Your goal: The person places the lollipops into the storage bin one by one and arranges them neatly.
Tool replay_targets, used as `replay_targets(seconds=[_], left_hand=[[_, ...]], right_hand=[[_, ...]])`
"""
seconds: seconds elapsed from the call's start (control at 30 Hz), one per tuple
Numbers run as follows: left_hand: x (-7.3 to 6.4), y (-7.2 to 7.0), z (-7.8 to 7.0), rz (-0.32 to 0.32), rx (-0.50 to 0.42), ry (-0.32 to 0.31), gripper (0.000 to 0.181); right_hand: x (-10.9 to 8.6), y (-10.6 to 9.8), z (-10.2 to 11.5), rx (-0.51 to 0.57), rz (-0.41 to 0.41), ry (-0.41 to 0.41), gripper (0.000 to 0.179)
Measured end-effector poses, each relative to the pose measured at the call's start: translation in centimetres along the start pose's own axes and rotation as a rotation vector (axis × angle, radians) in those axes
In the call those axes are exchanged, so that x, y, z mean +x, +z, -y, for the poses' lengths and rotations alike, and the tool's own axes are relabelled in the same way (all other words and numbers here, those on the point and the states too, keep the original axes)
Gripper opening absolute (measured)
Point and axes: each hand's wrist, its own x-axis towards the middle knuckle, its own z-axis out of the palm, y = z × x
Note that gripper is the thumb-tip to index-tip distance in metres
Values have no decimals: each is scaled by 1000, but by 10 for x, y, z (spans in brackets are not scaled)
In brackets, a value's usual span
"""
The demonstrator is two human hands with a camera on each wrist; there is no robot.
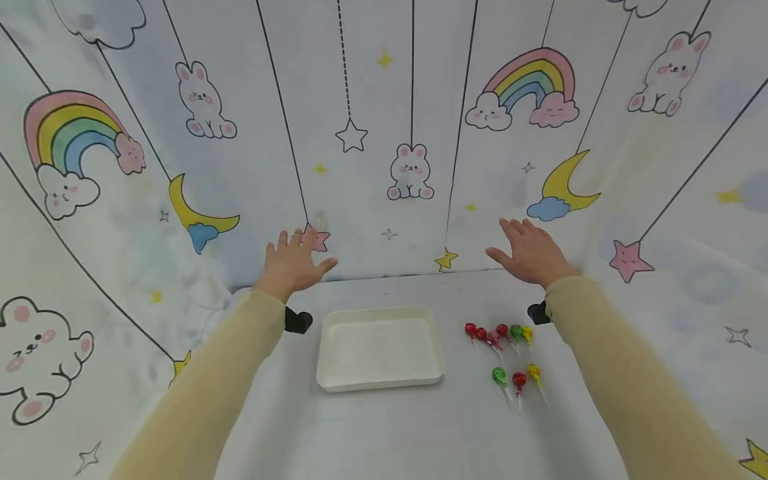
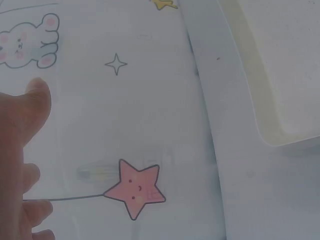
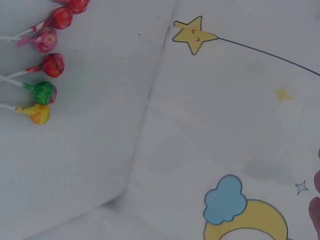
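The left hand (image 1: 293, 263) is held raised at far left, fingers spread; the right hand (image 1: 531, 255) at far right, fingers extended, thumb apart. Nearer, a white tray (image 1: 381, 349) is placed left of 9 lollipops (image 1: 499, 376), grouped 6 far and 3 near.

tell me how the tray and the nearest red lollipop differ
The tray is wide and rectangular; the red lollipop is small, a round head on a thin stick. The tray is pale cream, while the lollipop's head is red. Both rest on the white tabletop.
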Motion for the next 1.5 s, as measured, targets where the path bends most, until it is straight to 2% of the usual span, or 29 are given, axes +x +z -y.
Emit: replay_targets(seconds=[0.2,0.5,0.67,0.73,0.83,0.9,0.97,1.07,1.2,1.33,1.4,1.5], left_hand=[[-3,1,6,7,10,-13,87],[-8,-18,8,-35,26,-8,88],[-7,-13,8,-6,5,-6,88],[-6,-8,10,0,-59,3,89],[-7,5,15,38,-317,4,88],[-11,18,20,74,-556,-6,87],[-18,38,26,101,-774,-36,86],[-32,81,36,101,-926,-80,84],[-56,149,43,77,-1005,-111,76],[-79,208,42,69,-1108,-63,75],[-89,227,43,72,-1162,-26,78],[-98,245,45,72,-1226,17,81]], right_hand=[[0,4,4,6,1,-3,81],[-2,-5,5,-4,-46,-3,79],[-2,-3,3,4,-28,0,79],[-3,-2,3,35,-23,4,79],[-5,-1,2,154,-11,23,80],[-9,2,0,284,-11,47,81],[-15,6,-3,410,-22,74,80],[-24,22,-9,537,-65,105,78],[-39,48,-21,582,-97,127,75],[-53,72,-35,564,-82,131,72],[-58,81,-40,560,-74,133,71],[-62,93,-45,568,-69,137,71]])
